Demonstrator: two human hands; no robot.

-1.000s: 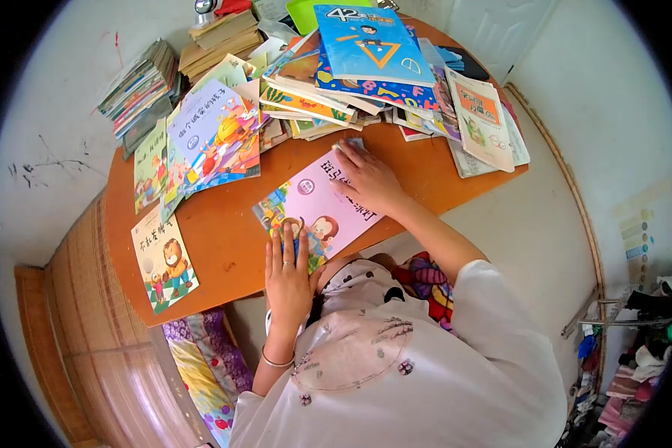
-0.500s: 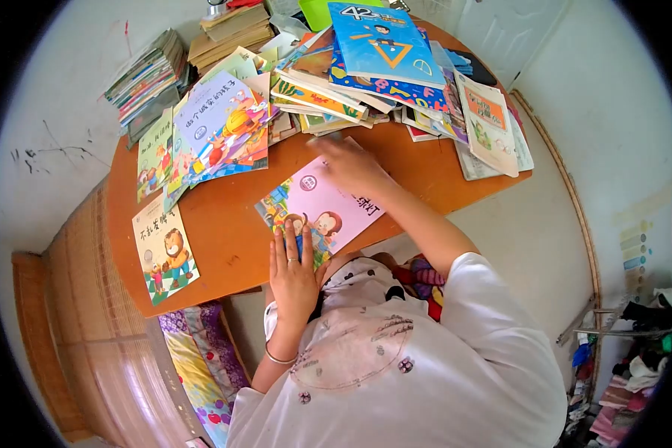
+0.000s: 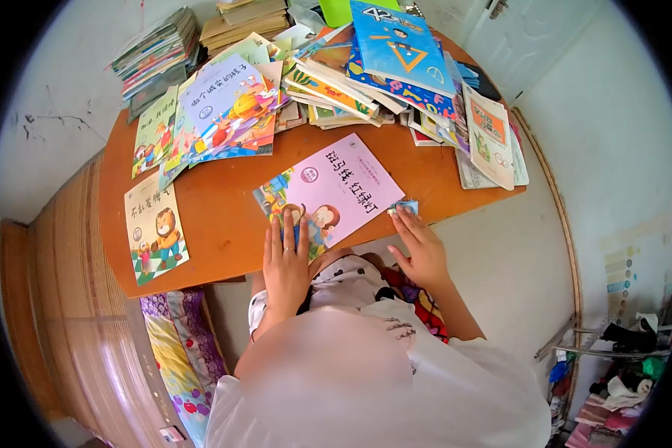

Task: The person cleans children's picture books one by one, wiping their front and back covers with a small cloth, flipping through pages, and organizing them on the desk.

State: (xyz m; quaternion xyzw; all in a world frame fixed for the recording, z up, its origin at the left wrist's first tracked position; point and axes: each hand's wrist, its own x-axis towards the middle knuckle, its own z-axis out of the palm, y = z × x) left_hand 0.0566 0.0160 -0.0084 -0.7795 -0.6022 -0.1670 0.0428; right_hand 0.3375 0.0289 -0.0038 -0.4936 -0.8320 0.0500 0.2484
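Note:
The pink picture book lies at a slant on the brown table. My left hand rests palm down with fingers spread on its lower left corner, over the cartoon figures. At the book's right corner, by the table's front edge, a small crumpled blue-and-white cloth or wrapper sits under the fingertips of my right hand. The fingers of that hand are stretched out and its thumb stands apart.
Toward the back is a heap of books, with a blue book on top. A purple book tops another pile at the left. A cream lion book lies near the left edge. A worn booklet is at the right.
My right hand has swept from the top of the pink book down to its right corner, uncovering the title. My left hand stays on the book. The camera view has shifted slightly.

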